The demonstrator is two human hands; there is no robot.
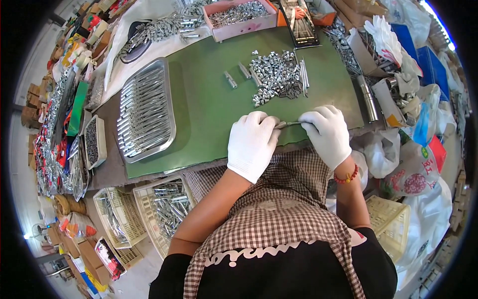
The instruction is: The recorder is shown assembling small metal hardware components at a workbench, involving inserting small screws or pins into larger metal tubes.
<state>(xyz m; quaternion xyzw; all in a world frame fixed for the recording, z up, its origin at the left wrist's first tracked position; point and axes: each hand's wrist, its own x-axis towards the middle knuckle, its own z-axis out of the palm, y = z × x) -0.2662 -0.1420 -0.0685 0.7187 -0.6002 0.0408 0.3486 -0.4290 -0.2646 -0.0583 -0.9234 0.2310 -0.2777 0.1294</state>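
Both my hands wear white knit gloves and meet over the front edge of a green mat (204, 124). My left hand (253, 144) is closed on a small metal cylinder (281, 124), most of it hidden by the fingers. My right hand (326, 134) pinches a thin metal rod (293, 123), whose tip reaches the cylinder; I cannot tell whether it goes inside. Beyond them lies a pile of small silvery metal fittings (274, 72), with thin rods (303, 77) along its right side. A short metal tube (230, 79) lies left of the pile.
A steel tray (172, 117) with rows of slim metal pieces stands on the left. At the back is a pink box (241, 25) of small metal parts. A thick metal tube (367, 98) lies at the right edge. Cream baskets (144, 207) of metal parts stand below the table.
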